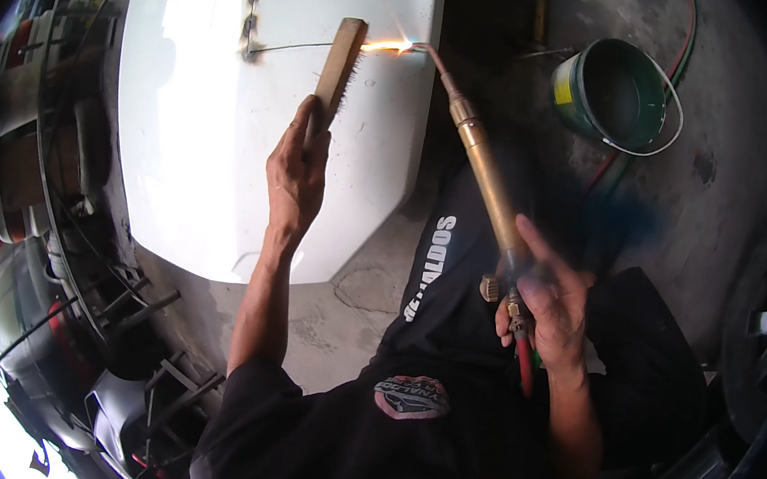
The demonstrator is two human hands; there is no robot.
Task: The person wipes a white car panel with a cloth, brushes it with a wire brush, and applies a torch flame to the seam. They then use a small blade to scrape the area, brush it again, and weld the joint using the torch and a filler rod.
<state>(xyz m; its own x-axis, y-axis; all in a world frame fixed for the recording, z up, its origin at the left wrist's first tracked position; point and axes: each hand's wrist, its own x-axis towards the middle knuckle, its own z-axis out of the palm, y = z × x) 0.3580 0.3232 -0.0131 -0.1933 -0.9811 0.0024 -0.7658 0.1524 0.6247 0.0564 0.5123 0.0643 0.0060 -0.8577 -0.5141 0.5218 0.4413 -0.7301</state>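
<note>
My left hand [297,176] is wrapped round the lower end of a wooden wire brush [340,64], its bristles facing right. The brush overlaps a white metal panel [353,167], and a thin dark line [291,48] runs across the panel to it. In my right hand [548,302] is a brass gas torch [489,180], gripped near its valves, with a red hose [523,368] at its base. The bent tip points left, and an orange flame [388,46] burns between it and the brush head. Scorch marks [251,28] follow a vertical seam on the panel.
A dark green bucket [591,93] with a wire handle stands on the concrete floor [683,194] at upper right, hoses beside it. A wheel [764,318] is at far right. Metal racks [61,181] with car parts line the left side.
</note>
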